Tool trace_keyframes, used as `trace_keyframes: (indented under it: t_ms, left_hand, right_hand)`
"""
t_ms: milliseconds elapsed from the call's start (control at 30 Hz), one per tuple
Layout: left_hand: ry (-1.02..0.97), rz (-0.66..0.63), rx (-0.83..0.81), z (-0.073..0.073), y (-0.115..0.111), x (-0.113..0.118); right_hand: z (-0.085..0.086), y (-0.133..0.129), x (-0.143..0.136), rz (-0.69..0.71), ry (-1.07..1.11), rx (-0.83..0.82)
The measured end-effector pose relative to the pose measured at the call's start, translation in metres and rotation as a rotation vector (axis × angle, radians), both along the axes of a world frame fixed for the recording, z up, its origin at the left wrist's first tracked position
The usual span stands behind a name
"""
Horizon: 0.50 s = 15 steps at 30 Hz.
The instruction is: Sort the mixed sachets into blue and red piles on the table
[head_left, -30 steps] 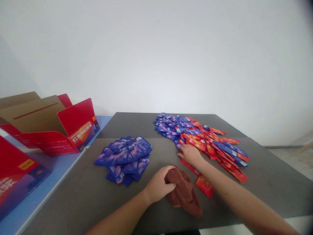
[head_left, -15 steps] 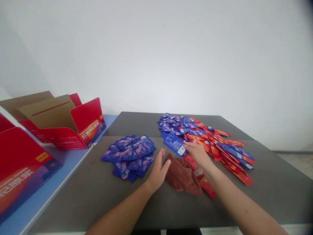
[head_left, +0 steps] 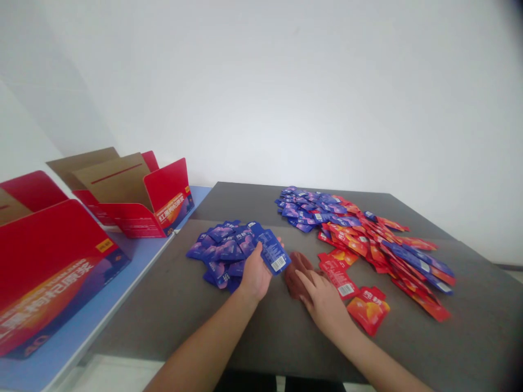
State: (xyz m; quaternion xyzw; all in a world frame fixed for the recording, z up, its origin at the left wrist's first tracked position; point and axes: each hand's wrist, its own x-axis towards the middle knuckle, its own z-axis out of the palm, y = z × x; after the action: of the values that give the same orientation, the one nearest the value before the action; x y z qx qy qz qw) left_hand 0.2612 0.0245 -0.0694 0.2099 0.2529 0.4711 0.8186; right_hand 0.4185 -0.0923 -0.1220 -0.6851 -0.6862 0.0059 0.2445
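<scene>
My left hand (head_left: 258, 274) grips a blue packet (head_left: 273, 252), its barcode side facing up, just right of a heap of blue packets (head_left: 223, 250). Under my right hand (head_left: 321, 294) lies a crumpled brown cloth (head_left: 299, 276), and the fingers are pressed into it. Right beside that hand are a red packet with a barcode (head_left: 338, 276) and a red-orange packet (head_left: 369, 309). Farther back on the dark table (head_left: 286, 337) a pile of blue packets (head_left: 312, 207) runs into a long pile of red packets (head_left: 368, 239).
Open red cartons (head_left: 122, 218) with brown inner flaps stand on a blue surface (head_left: 134, 267) at the left. Another red carton (head_left: 53, 261) is nearer. A few blue packets (head_left: 417, 261) lie on the red pile at right.
The blue packet has passed from my right hand to my left. My right hand has come down onto the cloth, which is more bunched. The view has shifted slightly left.
</scene>
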Motion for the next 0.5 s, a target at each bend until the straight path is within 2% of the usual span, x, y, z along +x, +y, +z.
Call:
trace_keyframes:
  t_ms: [100, 167, 233, 300, 367, 433, 500]
  left_hand:
    - [0.044, 0.007, -0.005, -0.004, -0.002, 0.002]
    - [0.059, -0.029, 0.002, -0.009, -0.006, 0.004]
    - [0.057, -0.116, -0.004, -0.015, -0.012, 0.007]
    - [0.061, -0.21, -0.022, -0.021, -0.019, 0.008]
    - [0.087, -0.227, -0.012, -0.024, -0.024, 0.01]
    - [0.102, -0.209, 0.02, -0.025, -0.028, 0.012]
    - [0.114, -0.176, 0.035, -0.024, -0.029, 0.014]
  right_hand:
    - [0.025, 0.006, 0.005, -0.152, 0.065, 0.162]
    - [0.045, 0.01, -0.003, -0.234, 0.106, 0.291]
    - [0.055, 0.015, -0.021, -0.17, 0.103, 0.316]
    - [0.055, 0.022, -0.04, -0.014, 0.052, 0.236]
    - [0.049, 0.033, -0.046, 0.011, -0.009, 0.161]
    - [0.044, 0.045, -0.035, -0.136, -0.013, 0.141]
    - [0.042, 0.055, -0.012, -0.302, 0.069, 0.156]
